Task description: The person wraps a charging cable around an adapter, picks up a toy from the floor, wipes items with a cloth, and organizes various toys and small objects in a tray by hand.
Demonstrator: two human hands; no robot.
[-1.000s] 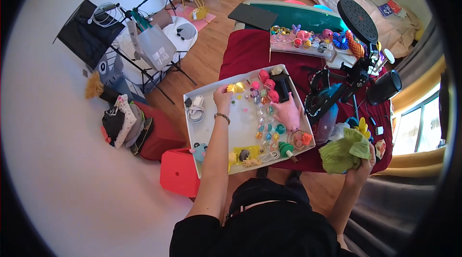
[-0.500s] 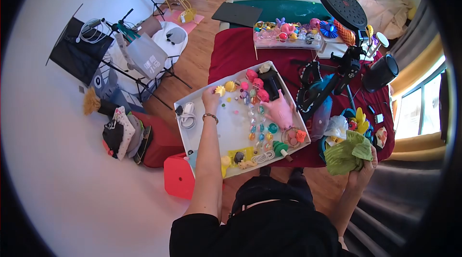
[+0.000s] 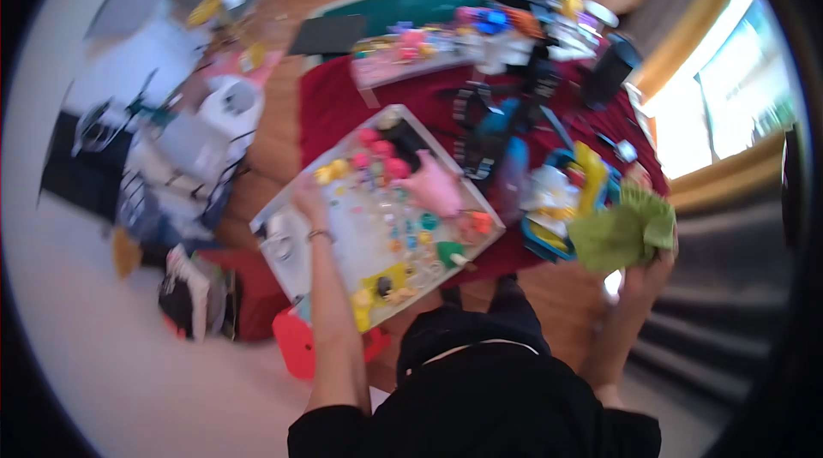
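Head view, somewhat blurred: the right hand (image 3: 656, 268) is closed around the lower right edge of a green cloth (image 3: 621, 233), gripping it so that most of the fabric spreads out to the left of the fingers and above them. The cloth is off the table, near a blue container (image 3: 545, 247) that holds a white plastic bag (image 3: 551, 197) and some yellow things (image 3: 590, 179).

The left hand (image 3: 308, 194) reaches over the upper left part of a white tray (image 3: 347, 239), its fingertips just beside two small yellow pieces (image 3: 331, 170); the blur hides whether the fingers pinch one of these or only lie next to it, so I cannot tell.

Inside the tray, pink balls (image 3: 377, 149) and a black object (image 3: 408, 143) lie toward the far corner, with a pink toy (image 3: 435, 187) close by. Scattered beads (image 3: 406, 231) run down the middle. Along the near side are a green toy (image 3: 449, 253) and a yellow packet (image 3: 390, 278), and a white cable (image 3: 279, 241) lies at the left corner.

Beyond, on the red tablecloth (image 3: 330, 119), a clear box (image 3: 410, 74) is filled with small colourful pieces.
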